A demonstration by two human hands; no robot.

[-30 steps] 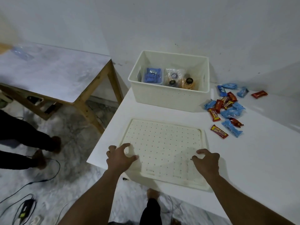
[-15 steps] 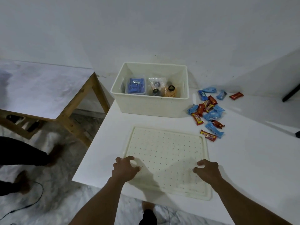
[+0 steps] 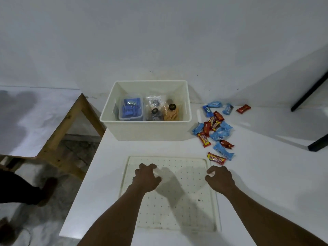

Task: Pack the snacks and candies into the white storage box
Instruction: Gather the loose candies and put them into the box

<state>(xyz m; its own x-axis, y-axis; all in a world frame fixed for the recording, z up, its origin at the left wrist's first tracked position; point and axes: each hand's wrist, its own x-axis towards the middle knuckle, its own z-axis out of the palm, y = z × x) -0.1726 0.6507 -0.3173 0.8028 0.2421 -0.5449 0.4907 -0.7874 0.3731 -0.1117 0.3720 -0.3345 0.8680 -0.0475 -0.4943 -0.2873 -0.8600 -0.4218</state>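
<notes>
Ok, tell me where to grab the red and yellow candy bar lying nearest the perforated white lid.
Pinch the red and yellow candy bar across its narrow width at mid-length, coming from above with the right hand. It lies flat, slightly angled, beside the perforated white lid, with both long edges exposed.

Matt white plastic storage box (image 3: pixel 145 130) and perforated lid (image 3: pixel 177 201); glossy foil candy wrappers (image 3: pixel 215 132); rough wooden table frame (image 3: pixel 71 137).

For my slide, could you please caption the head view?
Both hands, left and right, over the perforated lid; candies lie beside the white storage box.
</notes>
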